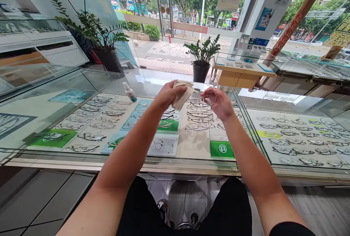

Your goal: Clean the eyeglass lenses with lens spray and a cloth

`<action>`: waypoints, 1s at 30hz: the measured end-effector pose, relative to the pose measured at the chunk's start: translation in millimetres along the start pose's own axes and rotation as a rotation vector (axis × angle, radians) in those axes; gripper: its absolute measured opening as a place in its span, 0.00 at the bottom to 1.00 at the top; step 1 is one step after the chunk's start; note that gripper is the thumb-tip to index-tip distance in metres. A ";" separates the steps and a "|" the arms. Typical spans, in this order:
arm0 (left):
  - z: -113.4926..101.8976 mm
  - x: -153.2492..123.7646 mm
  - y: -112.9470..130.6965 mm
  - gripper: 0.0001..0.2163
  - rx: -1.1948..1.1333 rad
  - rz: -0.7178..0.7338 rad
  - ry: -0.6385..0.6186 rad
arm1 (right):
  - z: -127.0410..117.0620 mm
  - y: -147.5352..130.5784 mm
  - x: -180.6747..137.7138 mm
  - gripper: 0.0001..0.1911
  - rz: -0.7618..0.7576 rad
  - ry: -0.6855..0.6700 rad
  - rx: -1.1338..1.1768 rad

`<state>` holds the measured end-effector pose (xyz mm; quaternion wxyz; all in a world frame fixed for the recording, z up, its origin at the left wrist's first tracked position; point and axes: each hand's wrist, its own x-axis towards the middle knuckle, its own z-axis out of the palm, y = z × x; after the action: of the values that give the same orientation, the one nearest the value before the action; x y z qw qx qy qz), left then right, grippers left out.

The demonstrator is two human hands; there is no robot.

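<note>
Above the glass counter, my left hand [168, 94] is closed around a folded beige cloth [180, 99]. Just right of it, my right hand [221, 103] pinches a pair of thin-rimmed eyeglasses [210, 98]; one clear lens shows in front of the fingers, and another round outline stands above them. A narrow gap separates the cloth's edge from the glasses. On the counter top, left of my left hand, a white spray bottle [129, 92] with a blue-green label stands upright. Beneath both hands, rows of eyeglasses [199, 115] lie inside the display case.
The glass counter [191, 165] spans the view before my knees, with a second case section [303, 110] at right. Green signs [222, 149] lie among the frames. Potted plants [201, 72] stand beyond, before a large window. A wooden cabinet [242, 77] is at back right.
</note>
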<state>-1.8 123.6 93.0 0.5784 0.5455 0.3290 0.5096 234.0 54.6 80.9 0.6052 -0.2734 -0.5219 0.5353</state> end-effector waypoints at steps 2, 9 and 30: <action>6.8 -2.0 -5.2 0.25 0.004 0.020 -0.051 | 0.3 -0.1 -0.4 0.19 0.021 -0.002 0.039; 16.1 -4.1 -17.6 0.26 0.198 -0.035 -0.208 | 0.3 -0.7 -0.4 0.16 -0.041 0.027 0.050; 23.6 -6.5 -25.6 0.26 0.070 -0.064 -0.266 | 0.7 -4.6 -3.5 0.17 -0.024 -0.087 -0.060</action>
<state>24.6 113.4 71.6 0.6133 0.6174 0.2842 0.4023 235.5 49.9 84.0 0.5800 -0.2615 -0.5669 0.5233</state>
